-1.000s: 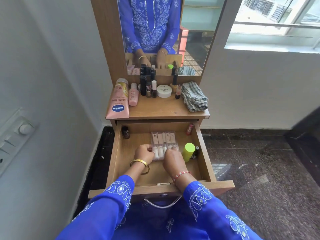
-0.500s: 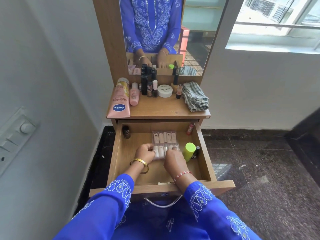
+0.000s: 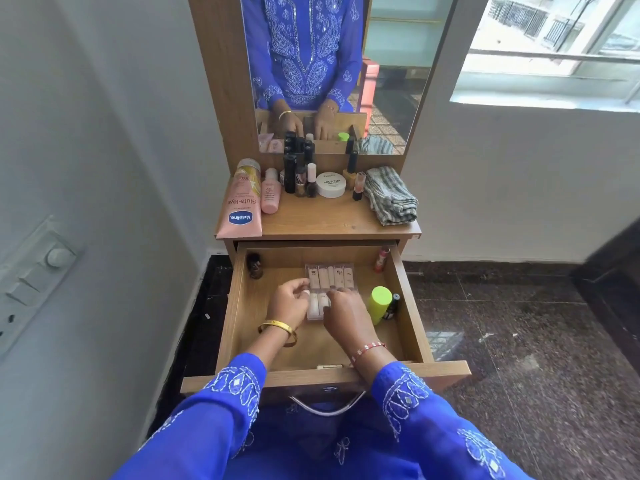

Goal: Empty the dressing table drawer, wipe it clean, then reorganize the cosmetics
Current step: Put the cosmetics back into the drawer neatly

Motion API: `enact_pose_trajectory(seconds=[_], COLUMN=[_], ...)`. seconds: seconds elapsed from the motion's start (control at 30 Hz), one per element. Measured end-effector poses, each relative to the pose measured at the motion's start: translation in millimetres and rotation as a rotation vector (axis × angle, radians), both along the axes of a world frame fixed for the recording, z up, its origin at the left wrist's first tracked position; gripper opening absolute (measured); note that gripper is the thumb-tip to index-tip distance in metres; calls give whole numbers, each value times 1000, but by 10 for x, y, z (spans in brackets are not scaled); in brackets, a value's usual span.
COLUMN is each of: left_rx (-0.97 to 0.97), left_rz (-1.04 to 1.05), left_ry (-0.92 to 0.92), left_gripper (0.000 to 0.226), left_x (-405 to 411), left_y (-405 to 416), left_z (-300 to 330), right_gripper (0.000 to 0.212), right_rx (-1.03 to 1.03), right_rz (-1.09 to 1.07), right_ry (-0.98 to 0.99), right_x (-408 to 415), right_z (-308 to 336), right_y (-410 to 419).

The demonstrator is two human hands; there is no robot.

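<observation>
Inside wooden drawer, left hand and right hand, fingers curled, grip clear compartmented plastic case; uneven lifting risks toppling lime-capped bottle beside it.

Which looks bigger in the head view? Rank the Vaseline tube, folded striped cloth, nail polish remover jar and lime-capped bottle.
1. Vaseline tube
2. Folded striped cloth, close behind
3. and 4. Nail polish remover jar and lime-capped bottle look alike; the bottle sits nearer the camera, so unranked.
</observation>
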State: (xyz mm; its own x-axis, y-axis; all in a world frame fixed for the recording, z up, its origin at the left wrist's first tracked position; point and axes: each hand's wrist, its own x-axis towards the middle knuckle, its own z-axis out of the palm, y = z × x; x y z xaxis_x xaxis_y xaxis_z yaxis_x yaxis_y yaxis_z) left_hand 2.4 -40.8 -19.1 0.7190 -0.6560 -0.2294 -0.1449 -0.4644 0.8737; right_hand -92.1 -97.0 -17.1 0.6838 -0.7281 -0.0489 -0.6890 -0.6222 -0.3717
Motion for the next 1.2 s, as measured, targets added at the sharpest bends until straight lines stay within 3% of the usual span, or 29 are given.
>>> enact_pose_trajectory(seconds=[0.3, 0.43, 0.53, 0.7, 0.97, 1.2], left_rx=[-354, -339, -348, -209, -227, -311], left_rz=[236, 369, 447, 408, 410, 457], left_ry=[-146, -208, -137, -81, 10, 81], left_gripper=[24, 28, 36, 36, 37, 24], left_x=[410, 720, 909, 1006, 1008, 975], left_y=[-42, -3, 65, 159, 199, 277], left_z=[653, 847, 836, 733, 657, 585], right_gripper=[16, 18, 23, 25, 21, 18], right_rx=[17, 450, 717, 972, 1016, 1096], right_rz=[90, -47, -143, -298, -290, -109], right_ry=[-307, -380, -353, -468, -664, -732], right_x=[468, 897, 1145, 1342, 1351, 935], right_z=[567, 796, 844, 801, 824, 797], right_y=[-98, -144, -109, -32, -50, -32])
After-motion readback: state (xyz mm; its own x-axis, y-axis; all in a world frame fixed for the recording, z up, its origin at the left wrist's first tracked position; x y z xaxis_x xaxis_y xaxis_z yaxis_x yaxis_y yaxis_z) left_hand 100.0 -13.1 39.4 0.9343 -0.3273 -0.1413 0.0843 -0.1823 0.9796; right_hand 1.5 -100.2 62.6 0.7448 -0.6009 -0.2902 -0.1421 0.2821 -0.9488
